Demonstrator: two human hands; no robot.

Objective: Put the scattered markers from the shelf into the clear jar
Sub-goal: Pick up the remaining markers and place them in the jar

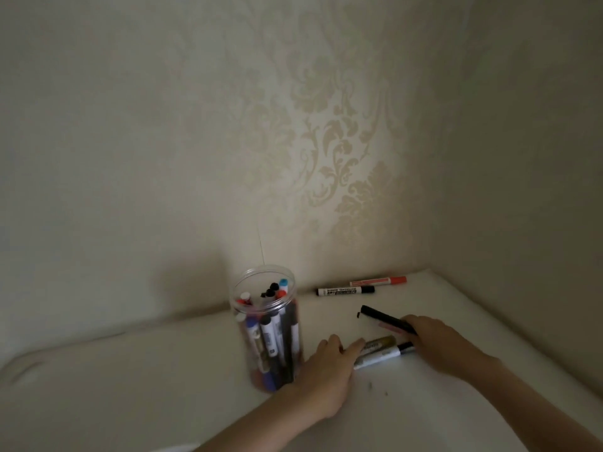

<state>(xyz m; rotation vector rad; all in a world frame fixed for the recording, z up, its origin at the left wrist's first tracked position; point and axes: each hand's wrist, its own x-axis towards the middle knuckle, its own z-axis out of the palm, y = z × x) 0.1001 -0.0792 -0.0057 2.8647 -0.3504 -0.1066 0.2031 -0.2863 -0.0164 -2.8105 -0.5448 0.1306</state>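
A clear jar stands on the white shelf, holding several markers upright. My right hand is shut on a black marker that points up and left, lifted off the shelf. My left hand lies just right of the jar, fingers apart, with fingertips touching a gold marker. A white marker with a black cap lies beside the gold one. Near the back wall lie a black-capped white marker and a red marker.
Patterned wallpaper covers the back wall, which meets a plain side wall at the corner on the right. The shelf ends against both walls. Small dark specks lie on the shelf near my wrists.
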